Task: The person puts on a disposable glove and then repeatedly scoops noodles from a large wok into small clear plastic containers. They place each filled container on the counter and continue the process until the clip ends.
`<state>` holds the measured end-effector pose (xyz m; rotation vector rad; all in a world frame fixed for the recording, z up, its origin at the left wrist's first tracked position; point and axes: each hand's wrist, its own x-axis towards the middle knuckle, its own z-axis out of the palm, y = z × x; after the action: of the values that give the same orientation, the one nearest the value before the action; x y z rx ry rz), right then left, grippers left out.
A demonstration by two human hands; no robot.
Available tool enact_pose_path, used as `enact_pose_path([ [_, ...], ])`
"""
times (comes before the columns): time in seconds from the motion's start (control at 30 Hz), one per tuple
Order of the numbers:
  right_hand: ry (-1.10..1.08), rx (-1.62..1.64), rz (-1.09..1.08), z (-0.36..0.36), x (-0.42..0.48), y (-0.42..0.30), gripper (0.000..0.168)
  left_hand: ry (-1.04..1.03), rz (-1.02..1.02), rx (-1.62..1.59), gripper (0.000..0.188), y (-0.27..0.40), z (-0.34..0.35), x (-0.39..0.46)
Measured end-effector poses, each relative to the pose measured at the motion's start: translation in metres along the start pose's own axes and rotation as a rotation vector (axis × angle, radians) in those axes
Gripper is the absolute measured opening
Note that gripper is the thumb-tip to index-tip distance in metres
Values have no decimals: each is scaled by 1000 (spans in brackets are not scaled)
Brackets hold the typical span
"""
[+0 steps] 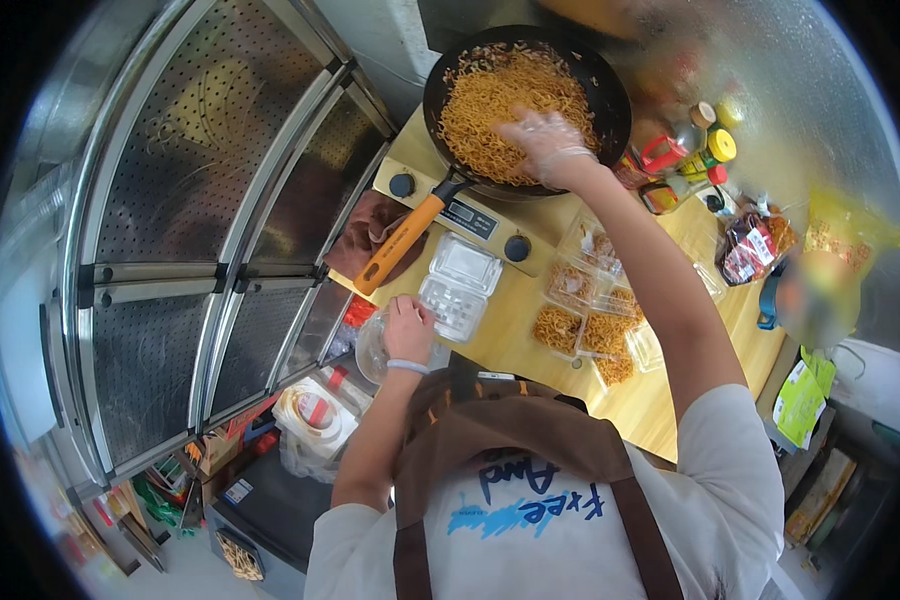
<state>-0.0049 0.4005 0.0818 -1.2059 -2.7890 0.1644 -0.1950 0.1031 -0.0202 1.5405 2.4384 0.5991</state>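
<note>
My right hand (547, 144), in a clear plastic glove, rests on the fried noodles (510, 112) in a black wok (621, 112) at the top; its fingers are partly spread, and whether they grip noodles cannot be told. The wok's orange handle (401, 244) points down towards me. Near the table's left edge, my left hand (409, 330) is at a round clear plastic container (372, 349); its fingers are curled and their grip is unclear. An open, clear plastic box (454, 307) lies beside it. Right of centre stand several clear boxes with noodles (557, 330).
Under the wok is a cooker with knobs (517, 247). A brown cloth (364, 232) lies left of the handle. Sauce bottles (709, 154), a packaged food bag (754, 247) and a yellow bag (840, 232) stand right. A perforated metal cabinet (172, 165) borders the left side.
</note>
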Motion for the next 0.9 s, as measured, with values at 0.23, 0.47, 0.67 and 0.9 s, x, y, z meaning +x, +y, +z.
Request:
enact_pose_path([
  [0.23,-82,276,-35,42,42,40,26,-510,-240,-907,21,27,-51,9],
  [0.47,133,706,106,-99,60,39,11,-600,-316,-1390,52,94,-144,85],
  [0.67,354,938,206,-221,64,-1,9,-249,-301,-1448,48,117,-125,154],
  [0.9,347,1048,139,-286,58,-49,3,42,-89,-911,37,157,-46,208],
])
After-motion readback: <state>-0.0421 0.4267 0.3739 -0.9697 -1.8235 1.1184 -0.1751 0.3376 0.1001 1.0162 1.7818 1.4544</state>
